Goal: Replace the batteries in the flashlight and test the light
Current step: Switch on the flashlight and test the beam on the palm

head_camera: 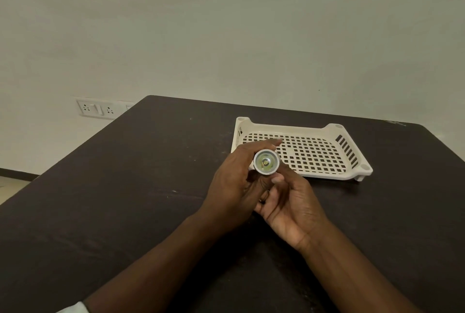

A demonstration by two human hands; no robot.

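Observation:
I hold a silver flashlight [266, 162] upright over the dark table, its round lens and reflector facing up at me. The bulb looks unlit. My left hand [232, 184] wraps around the head and body from the left, fingers curled over the far side. My right hand [286, 208] cups the lower part from the right, thumb resting just under the lens rim. The flashlight's body and tail are hidden inside my hands. No batteries are visible.
A cream plastic perforated tray [349, 151] lies on the table just beyond my hands to the right, with nothing in it. The dark table [125, 187] stretches left and toward me. A wall socket panel [97, 109] sits behind the table's left edge.

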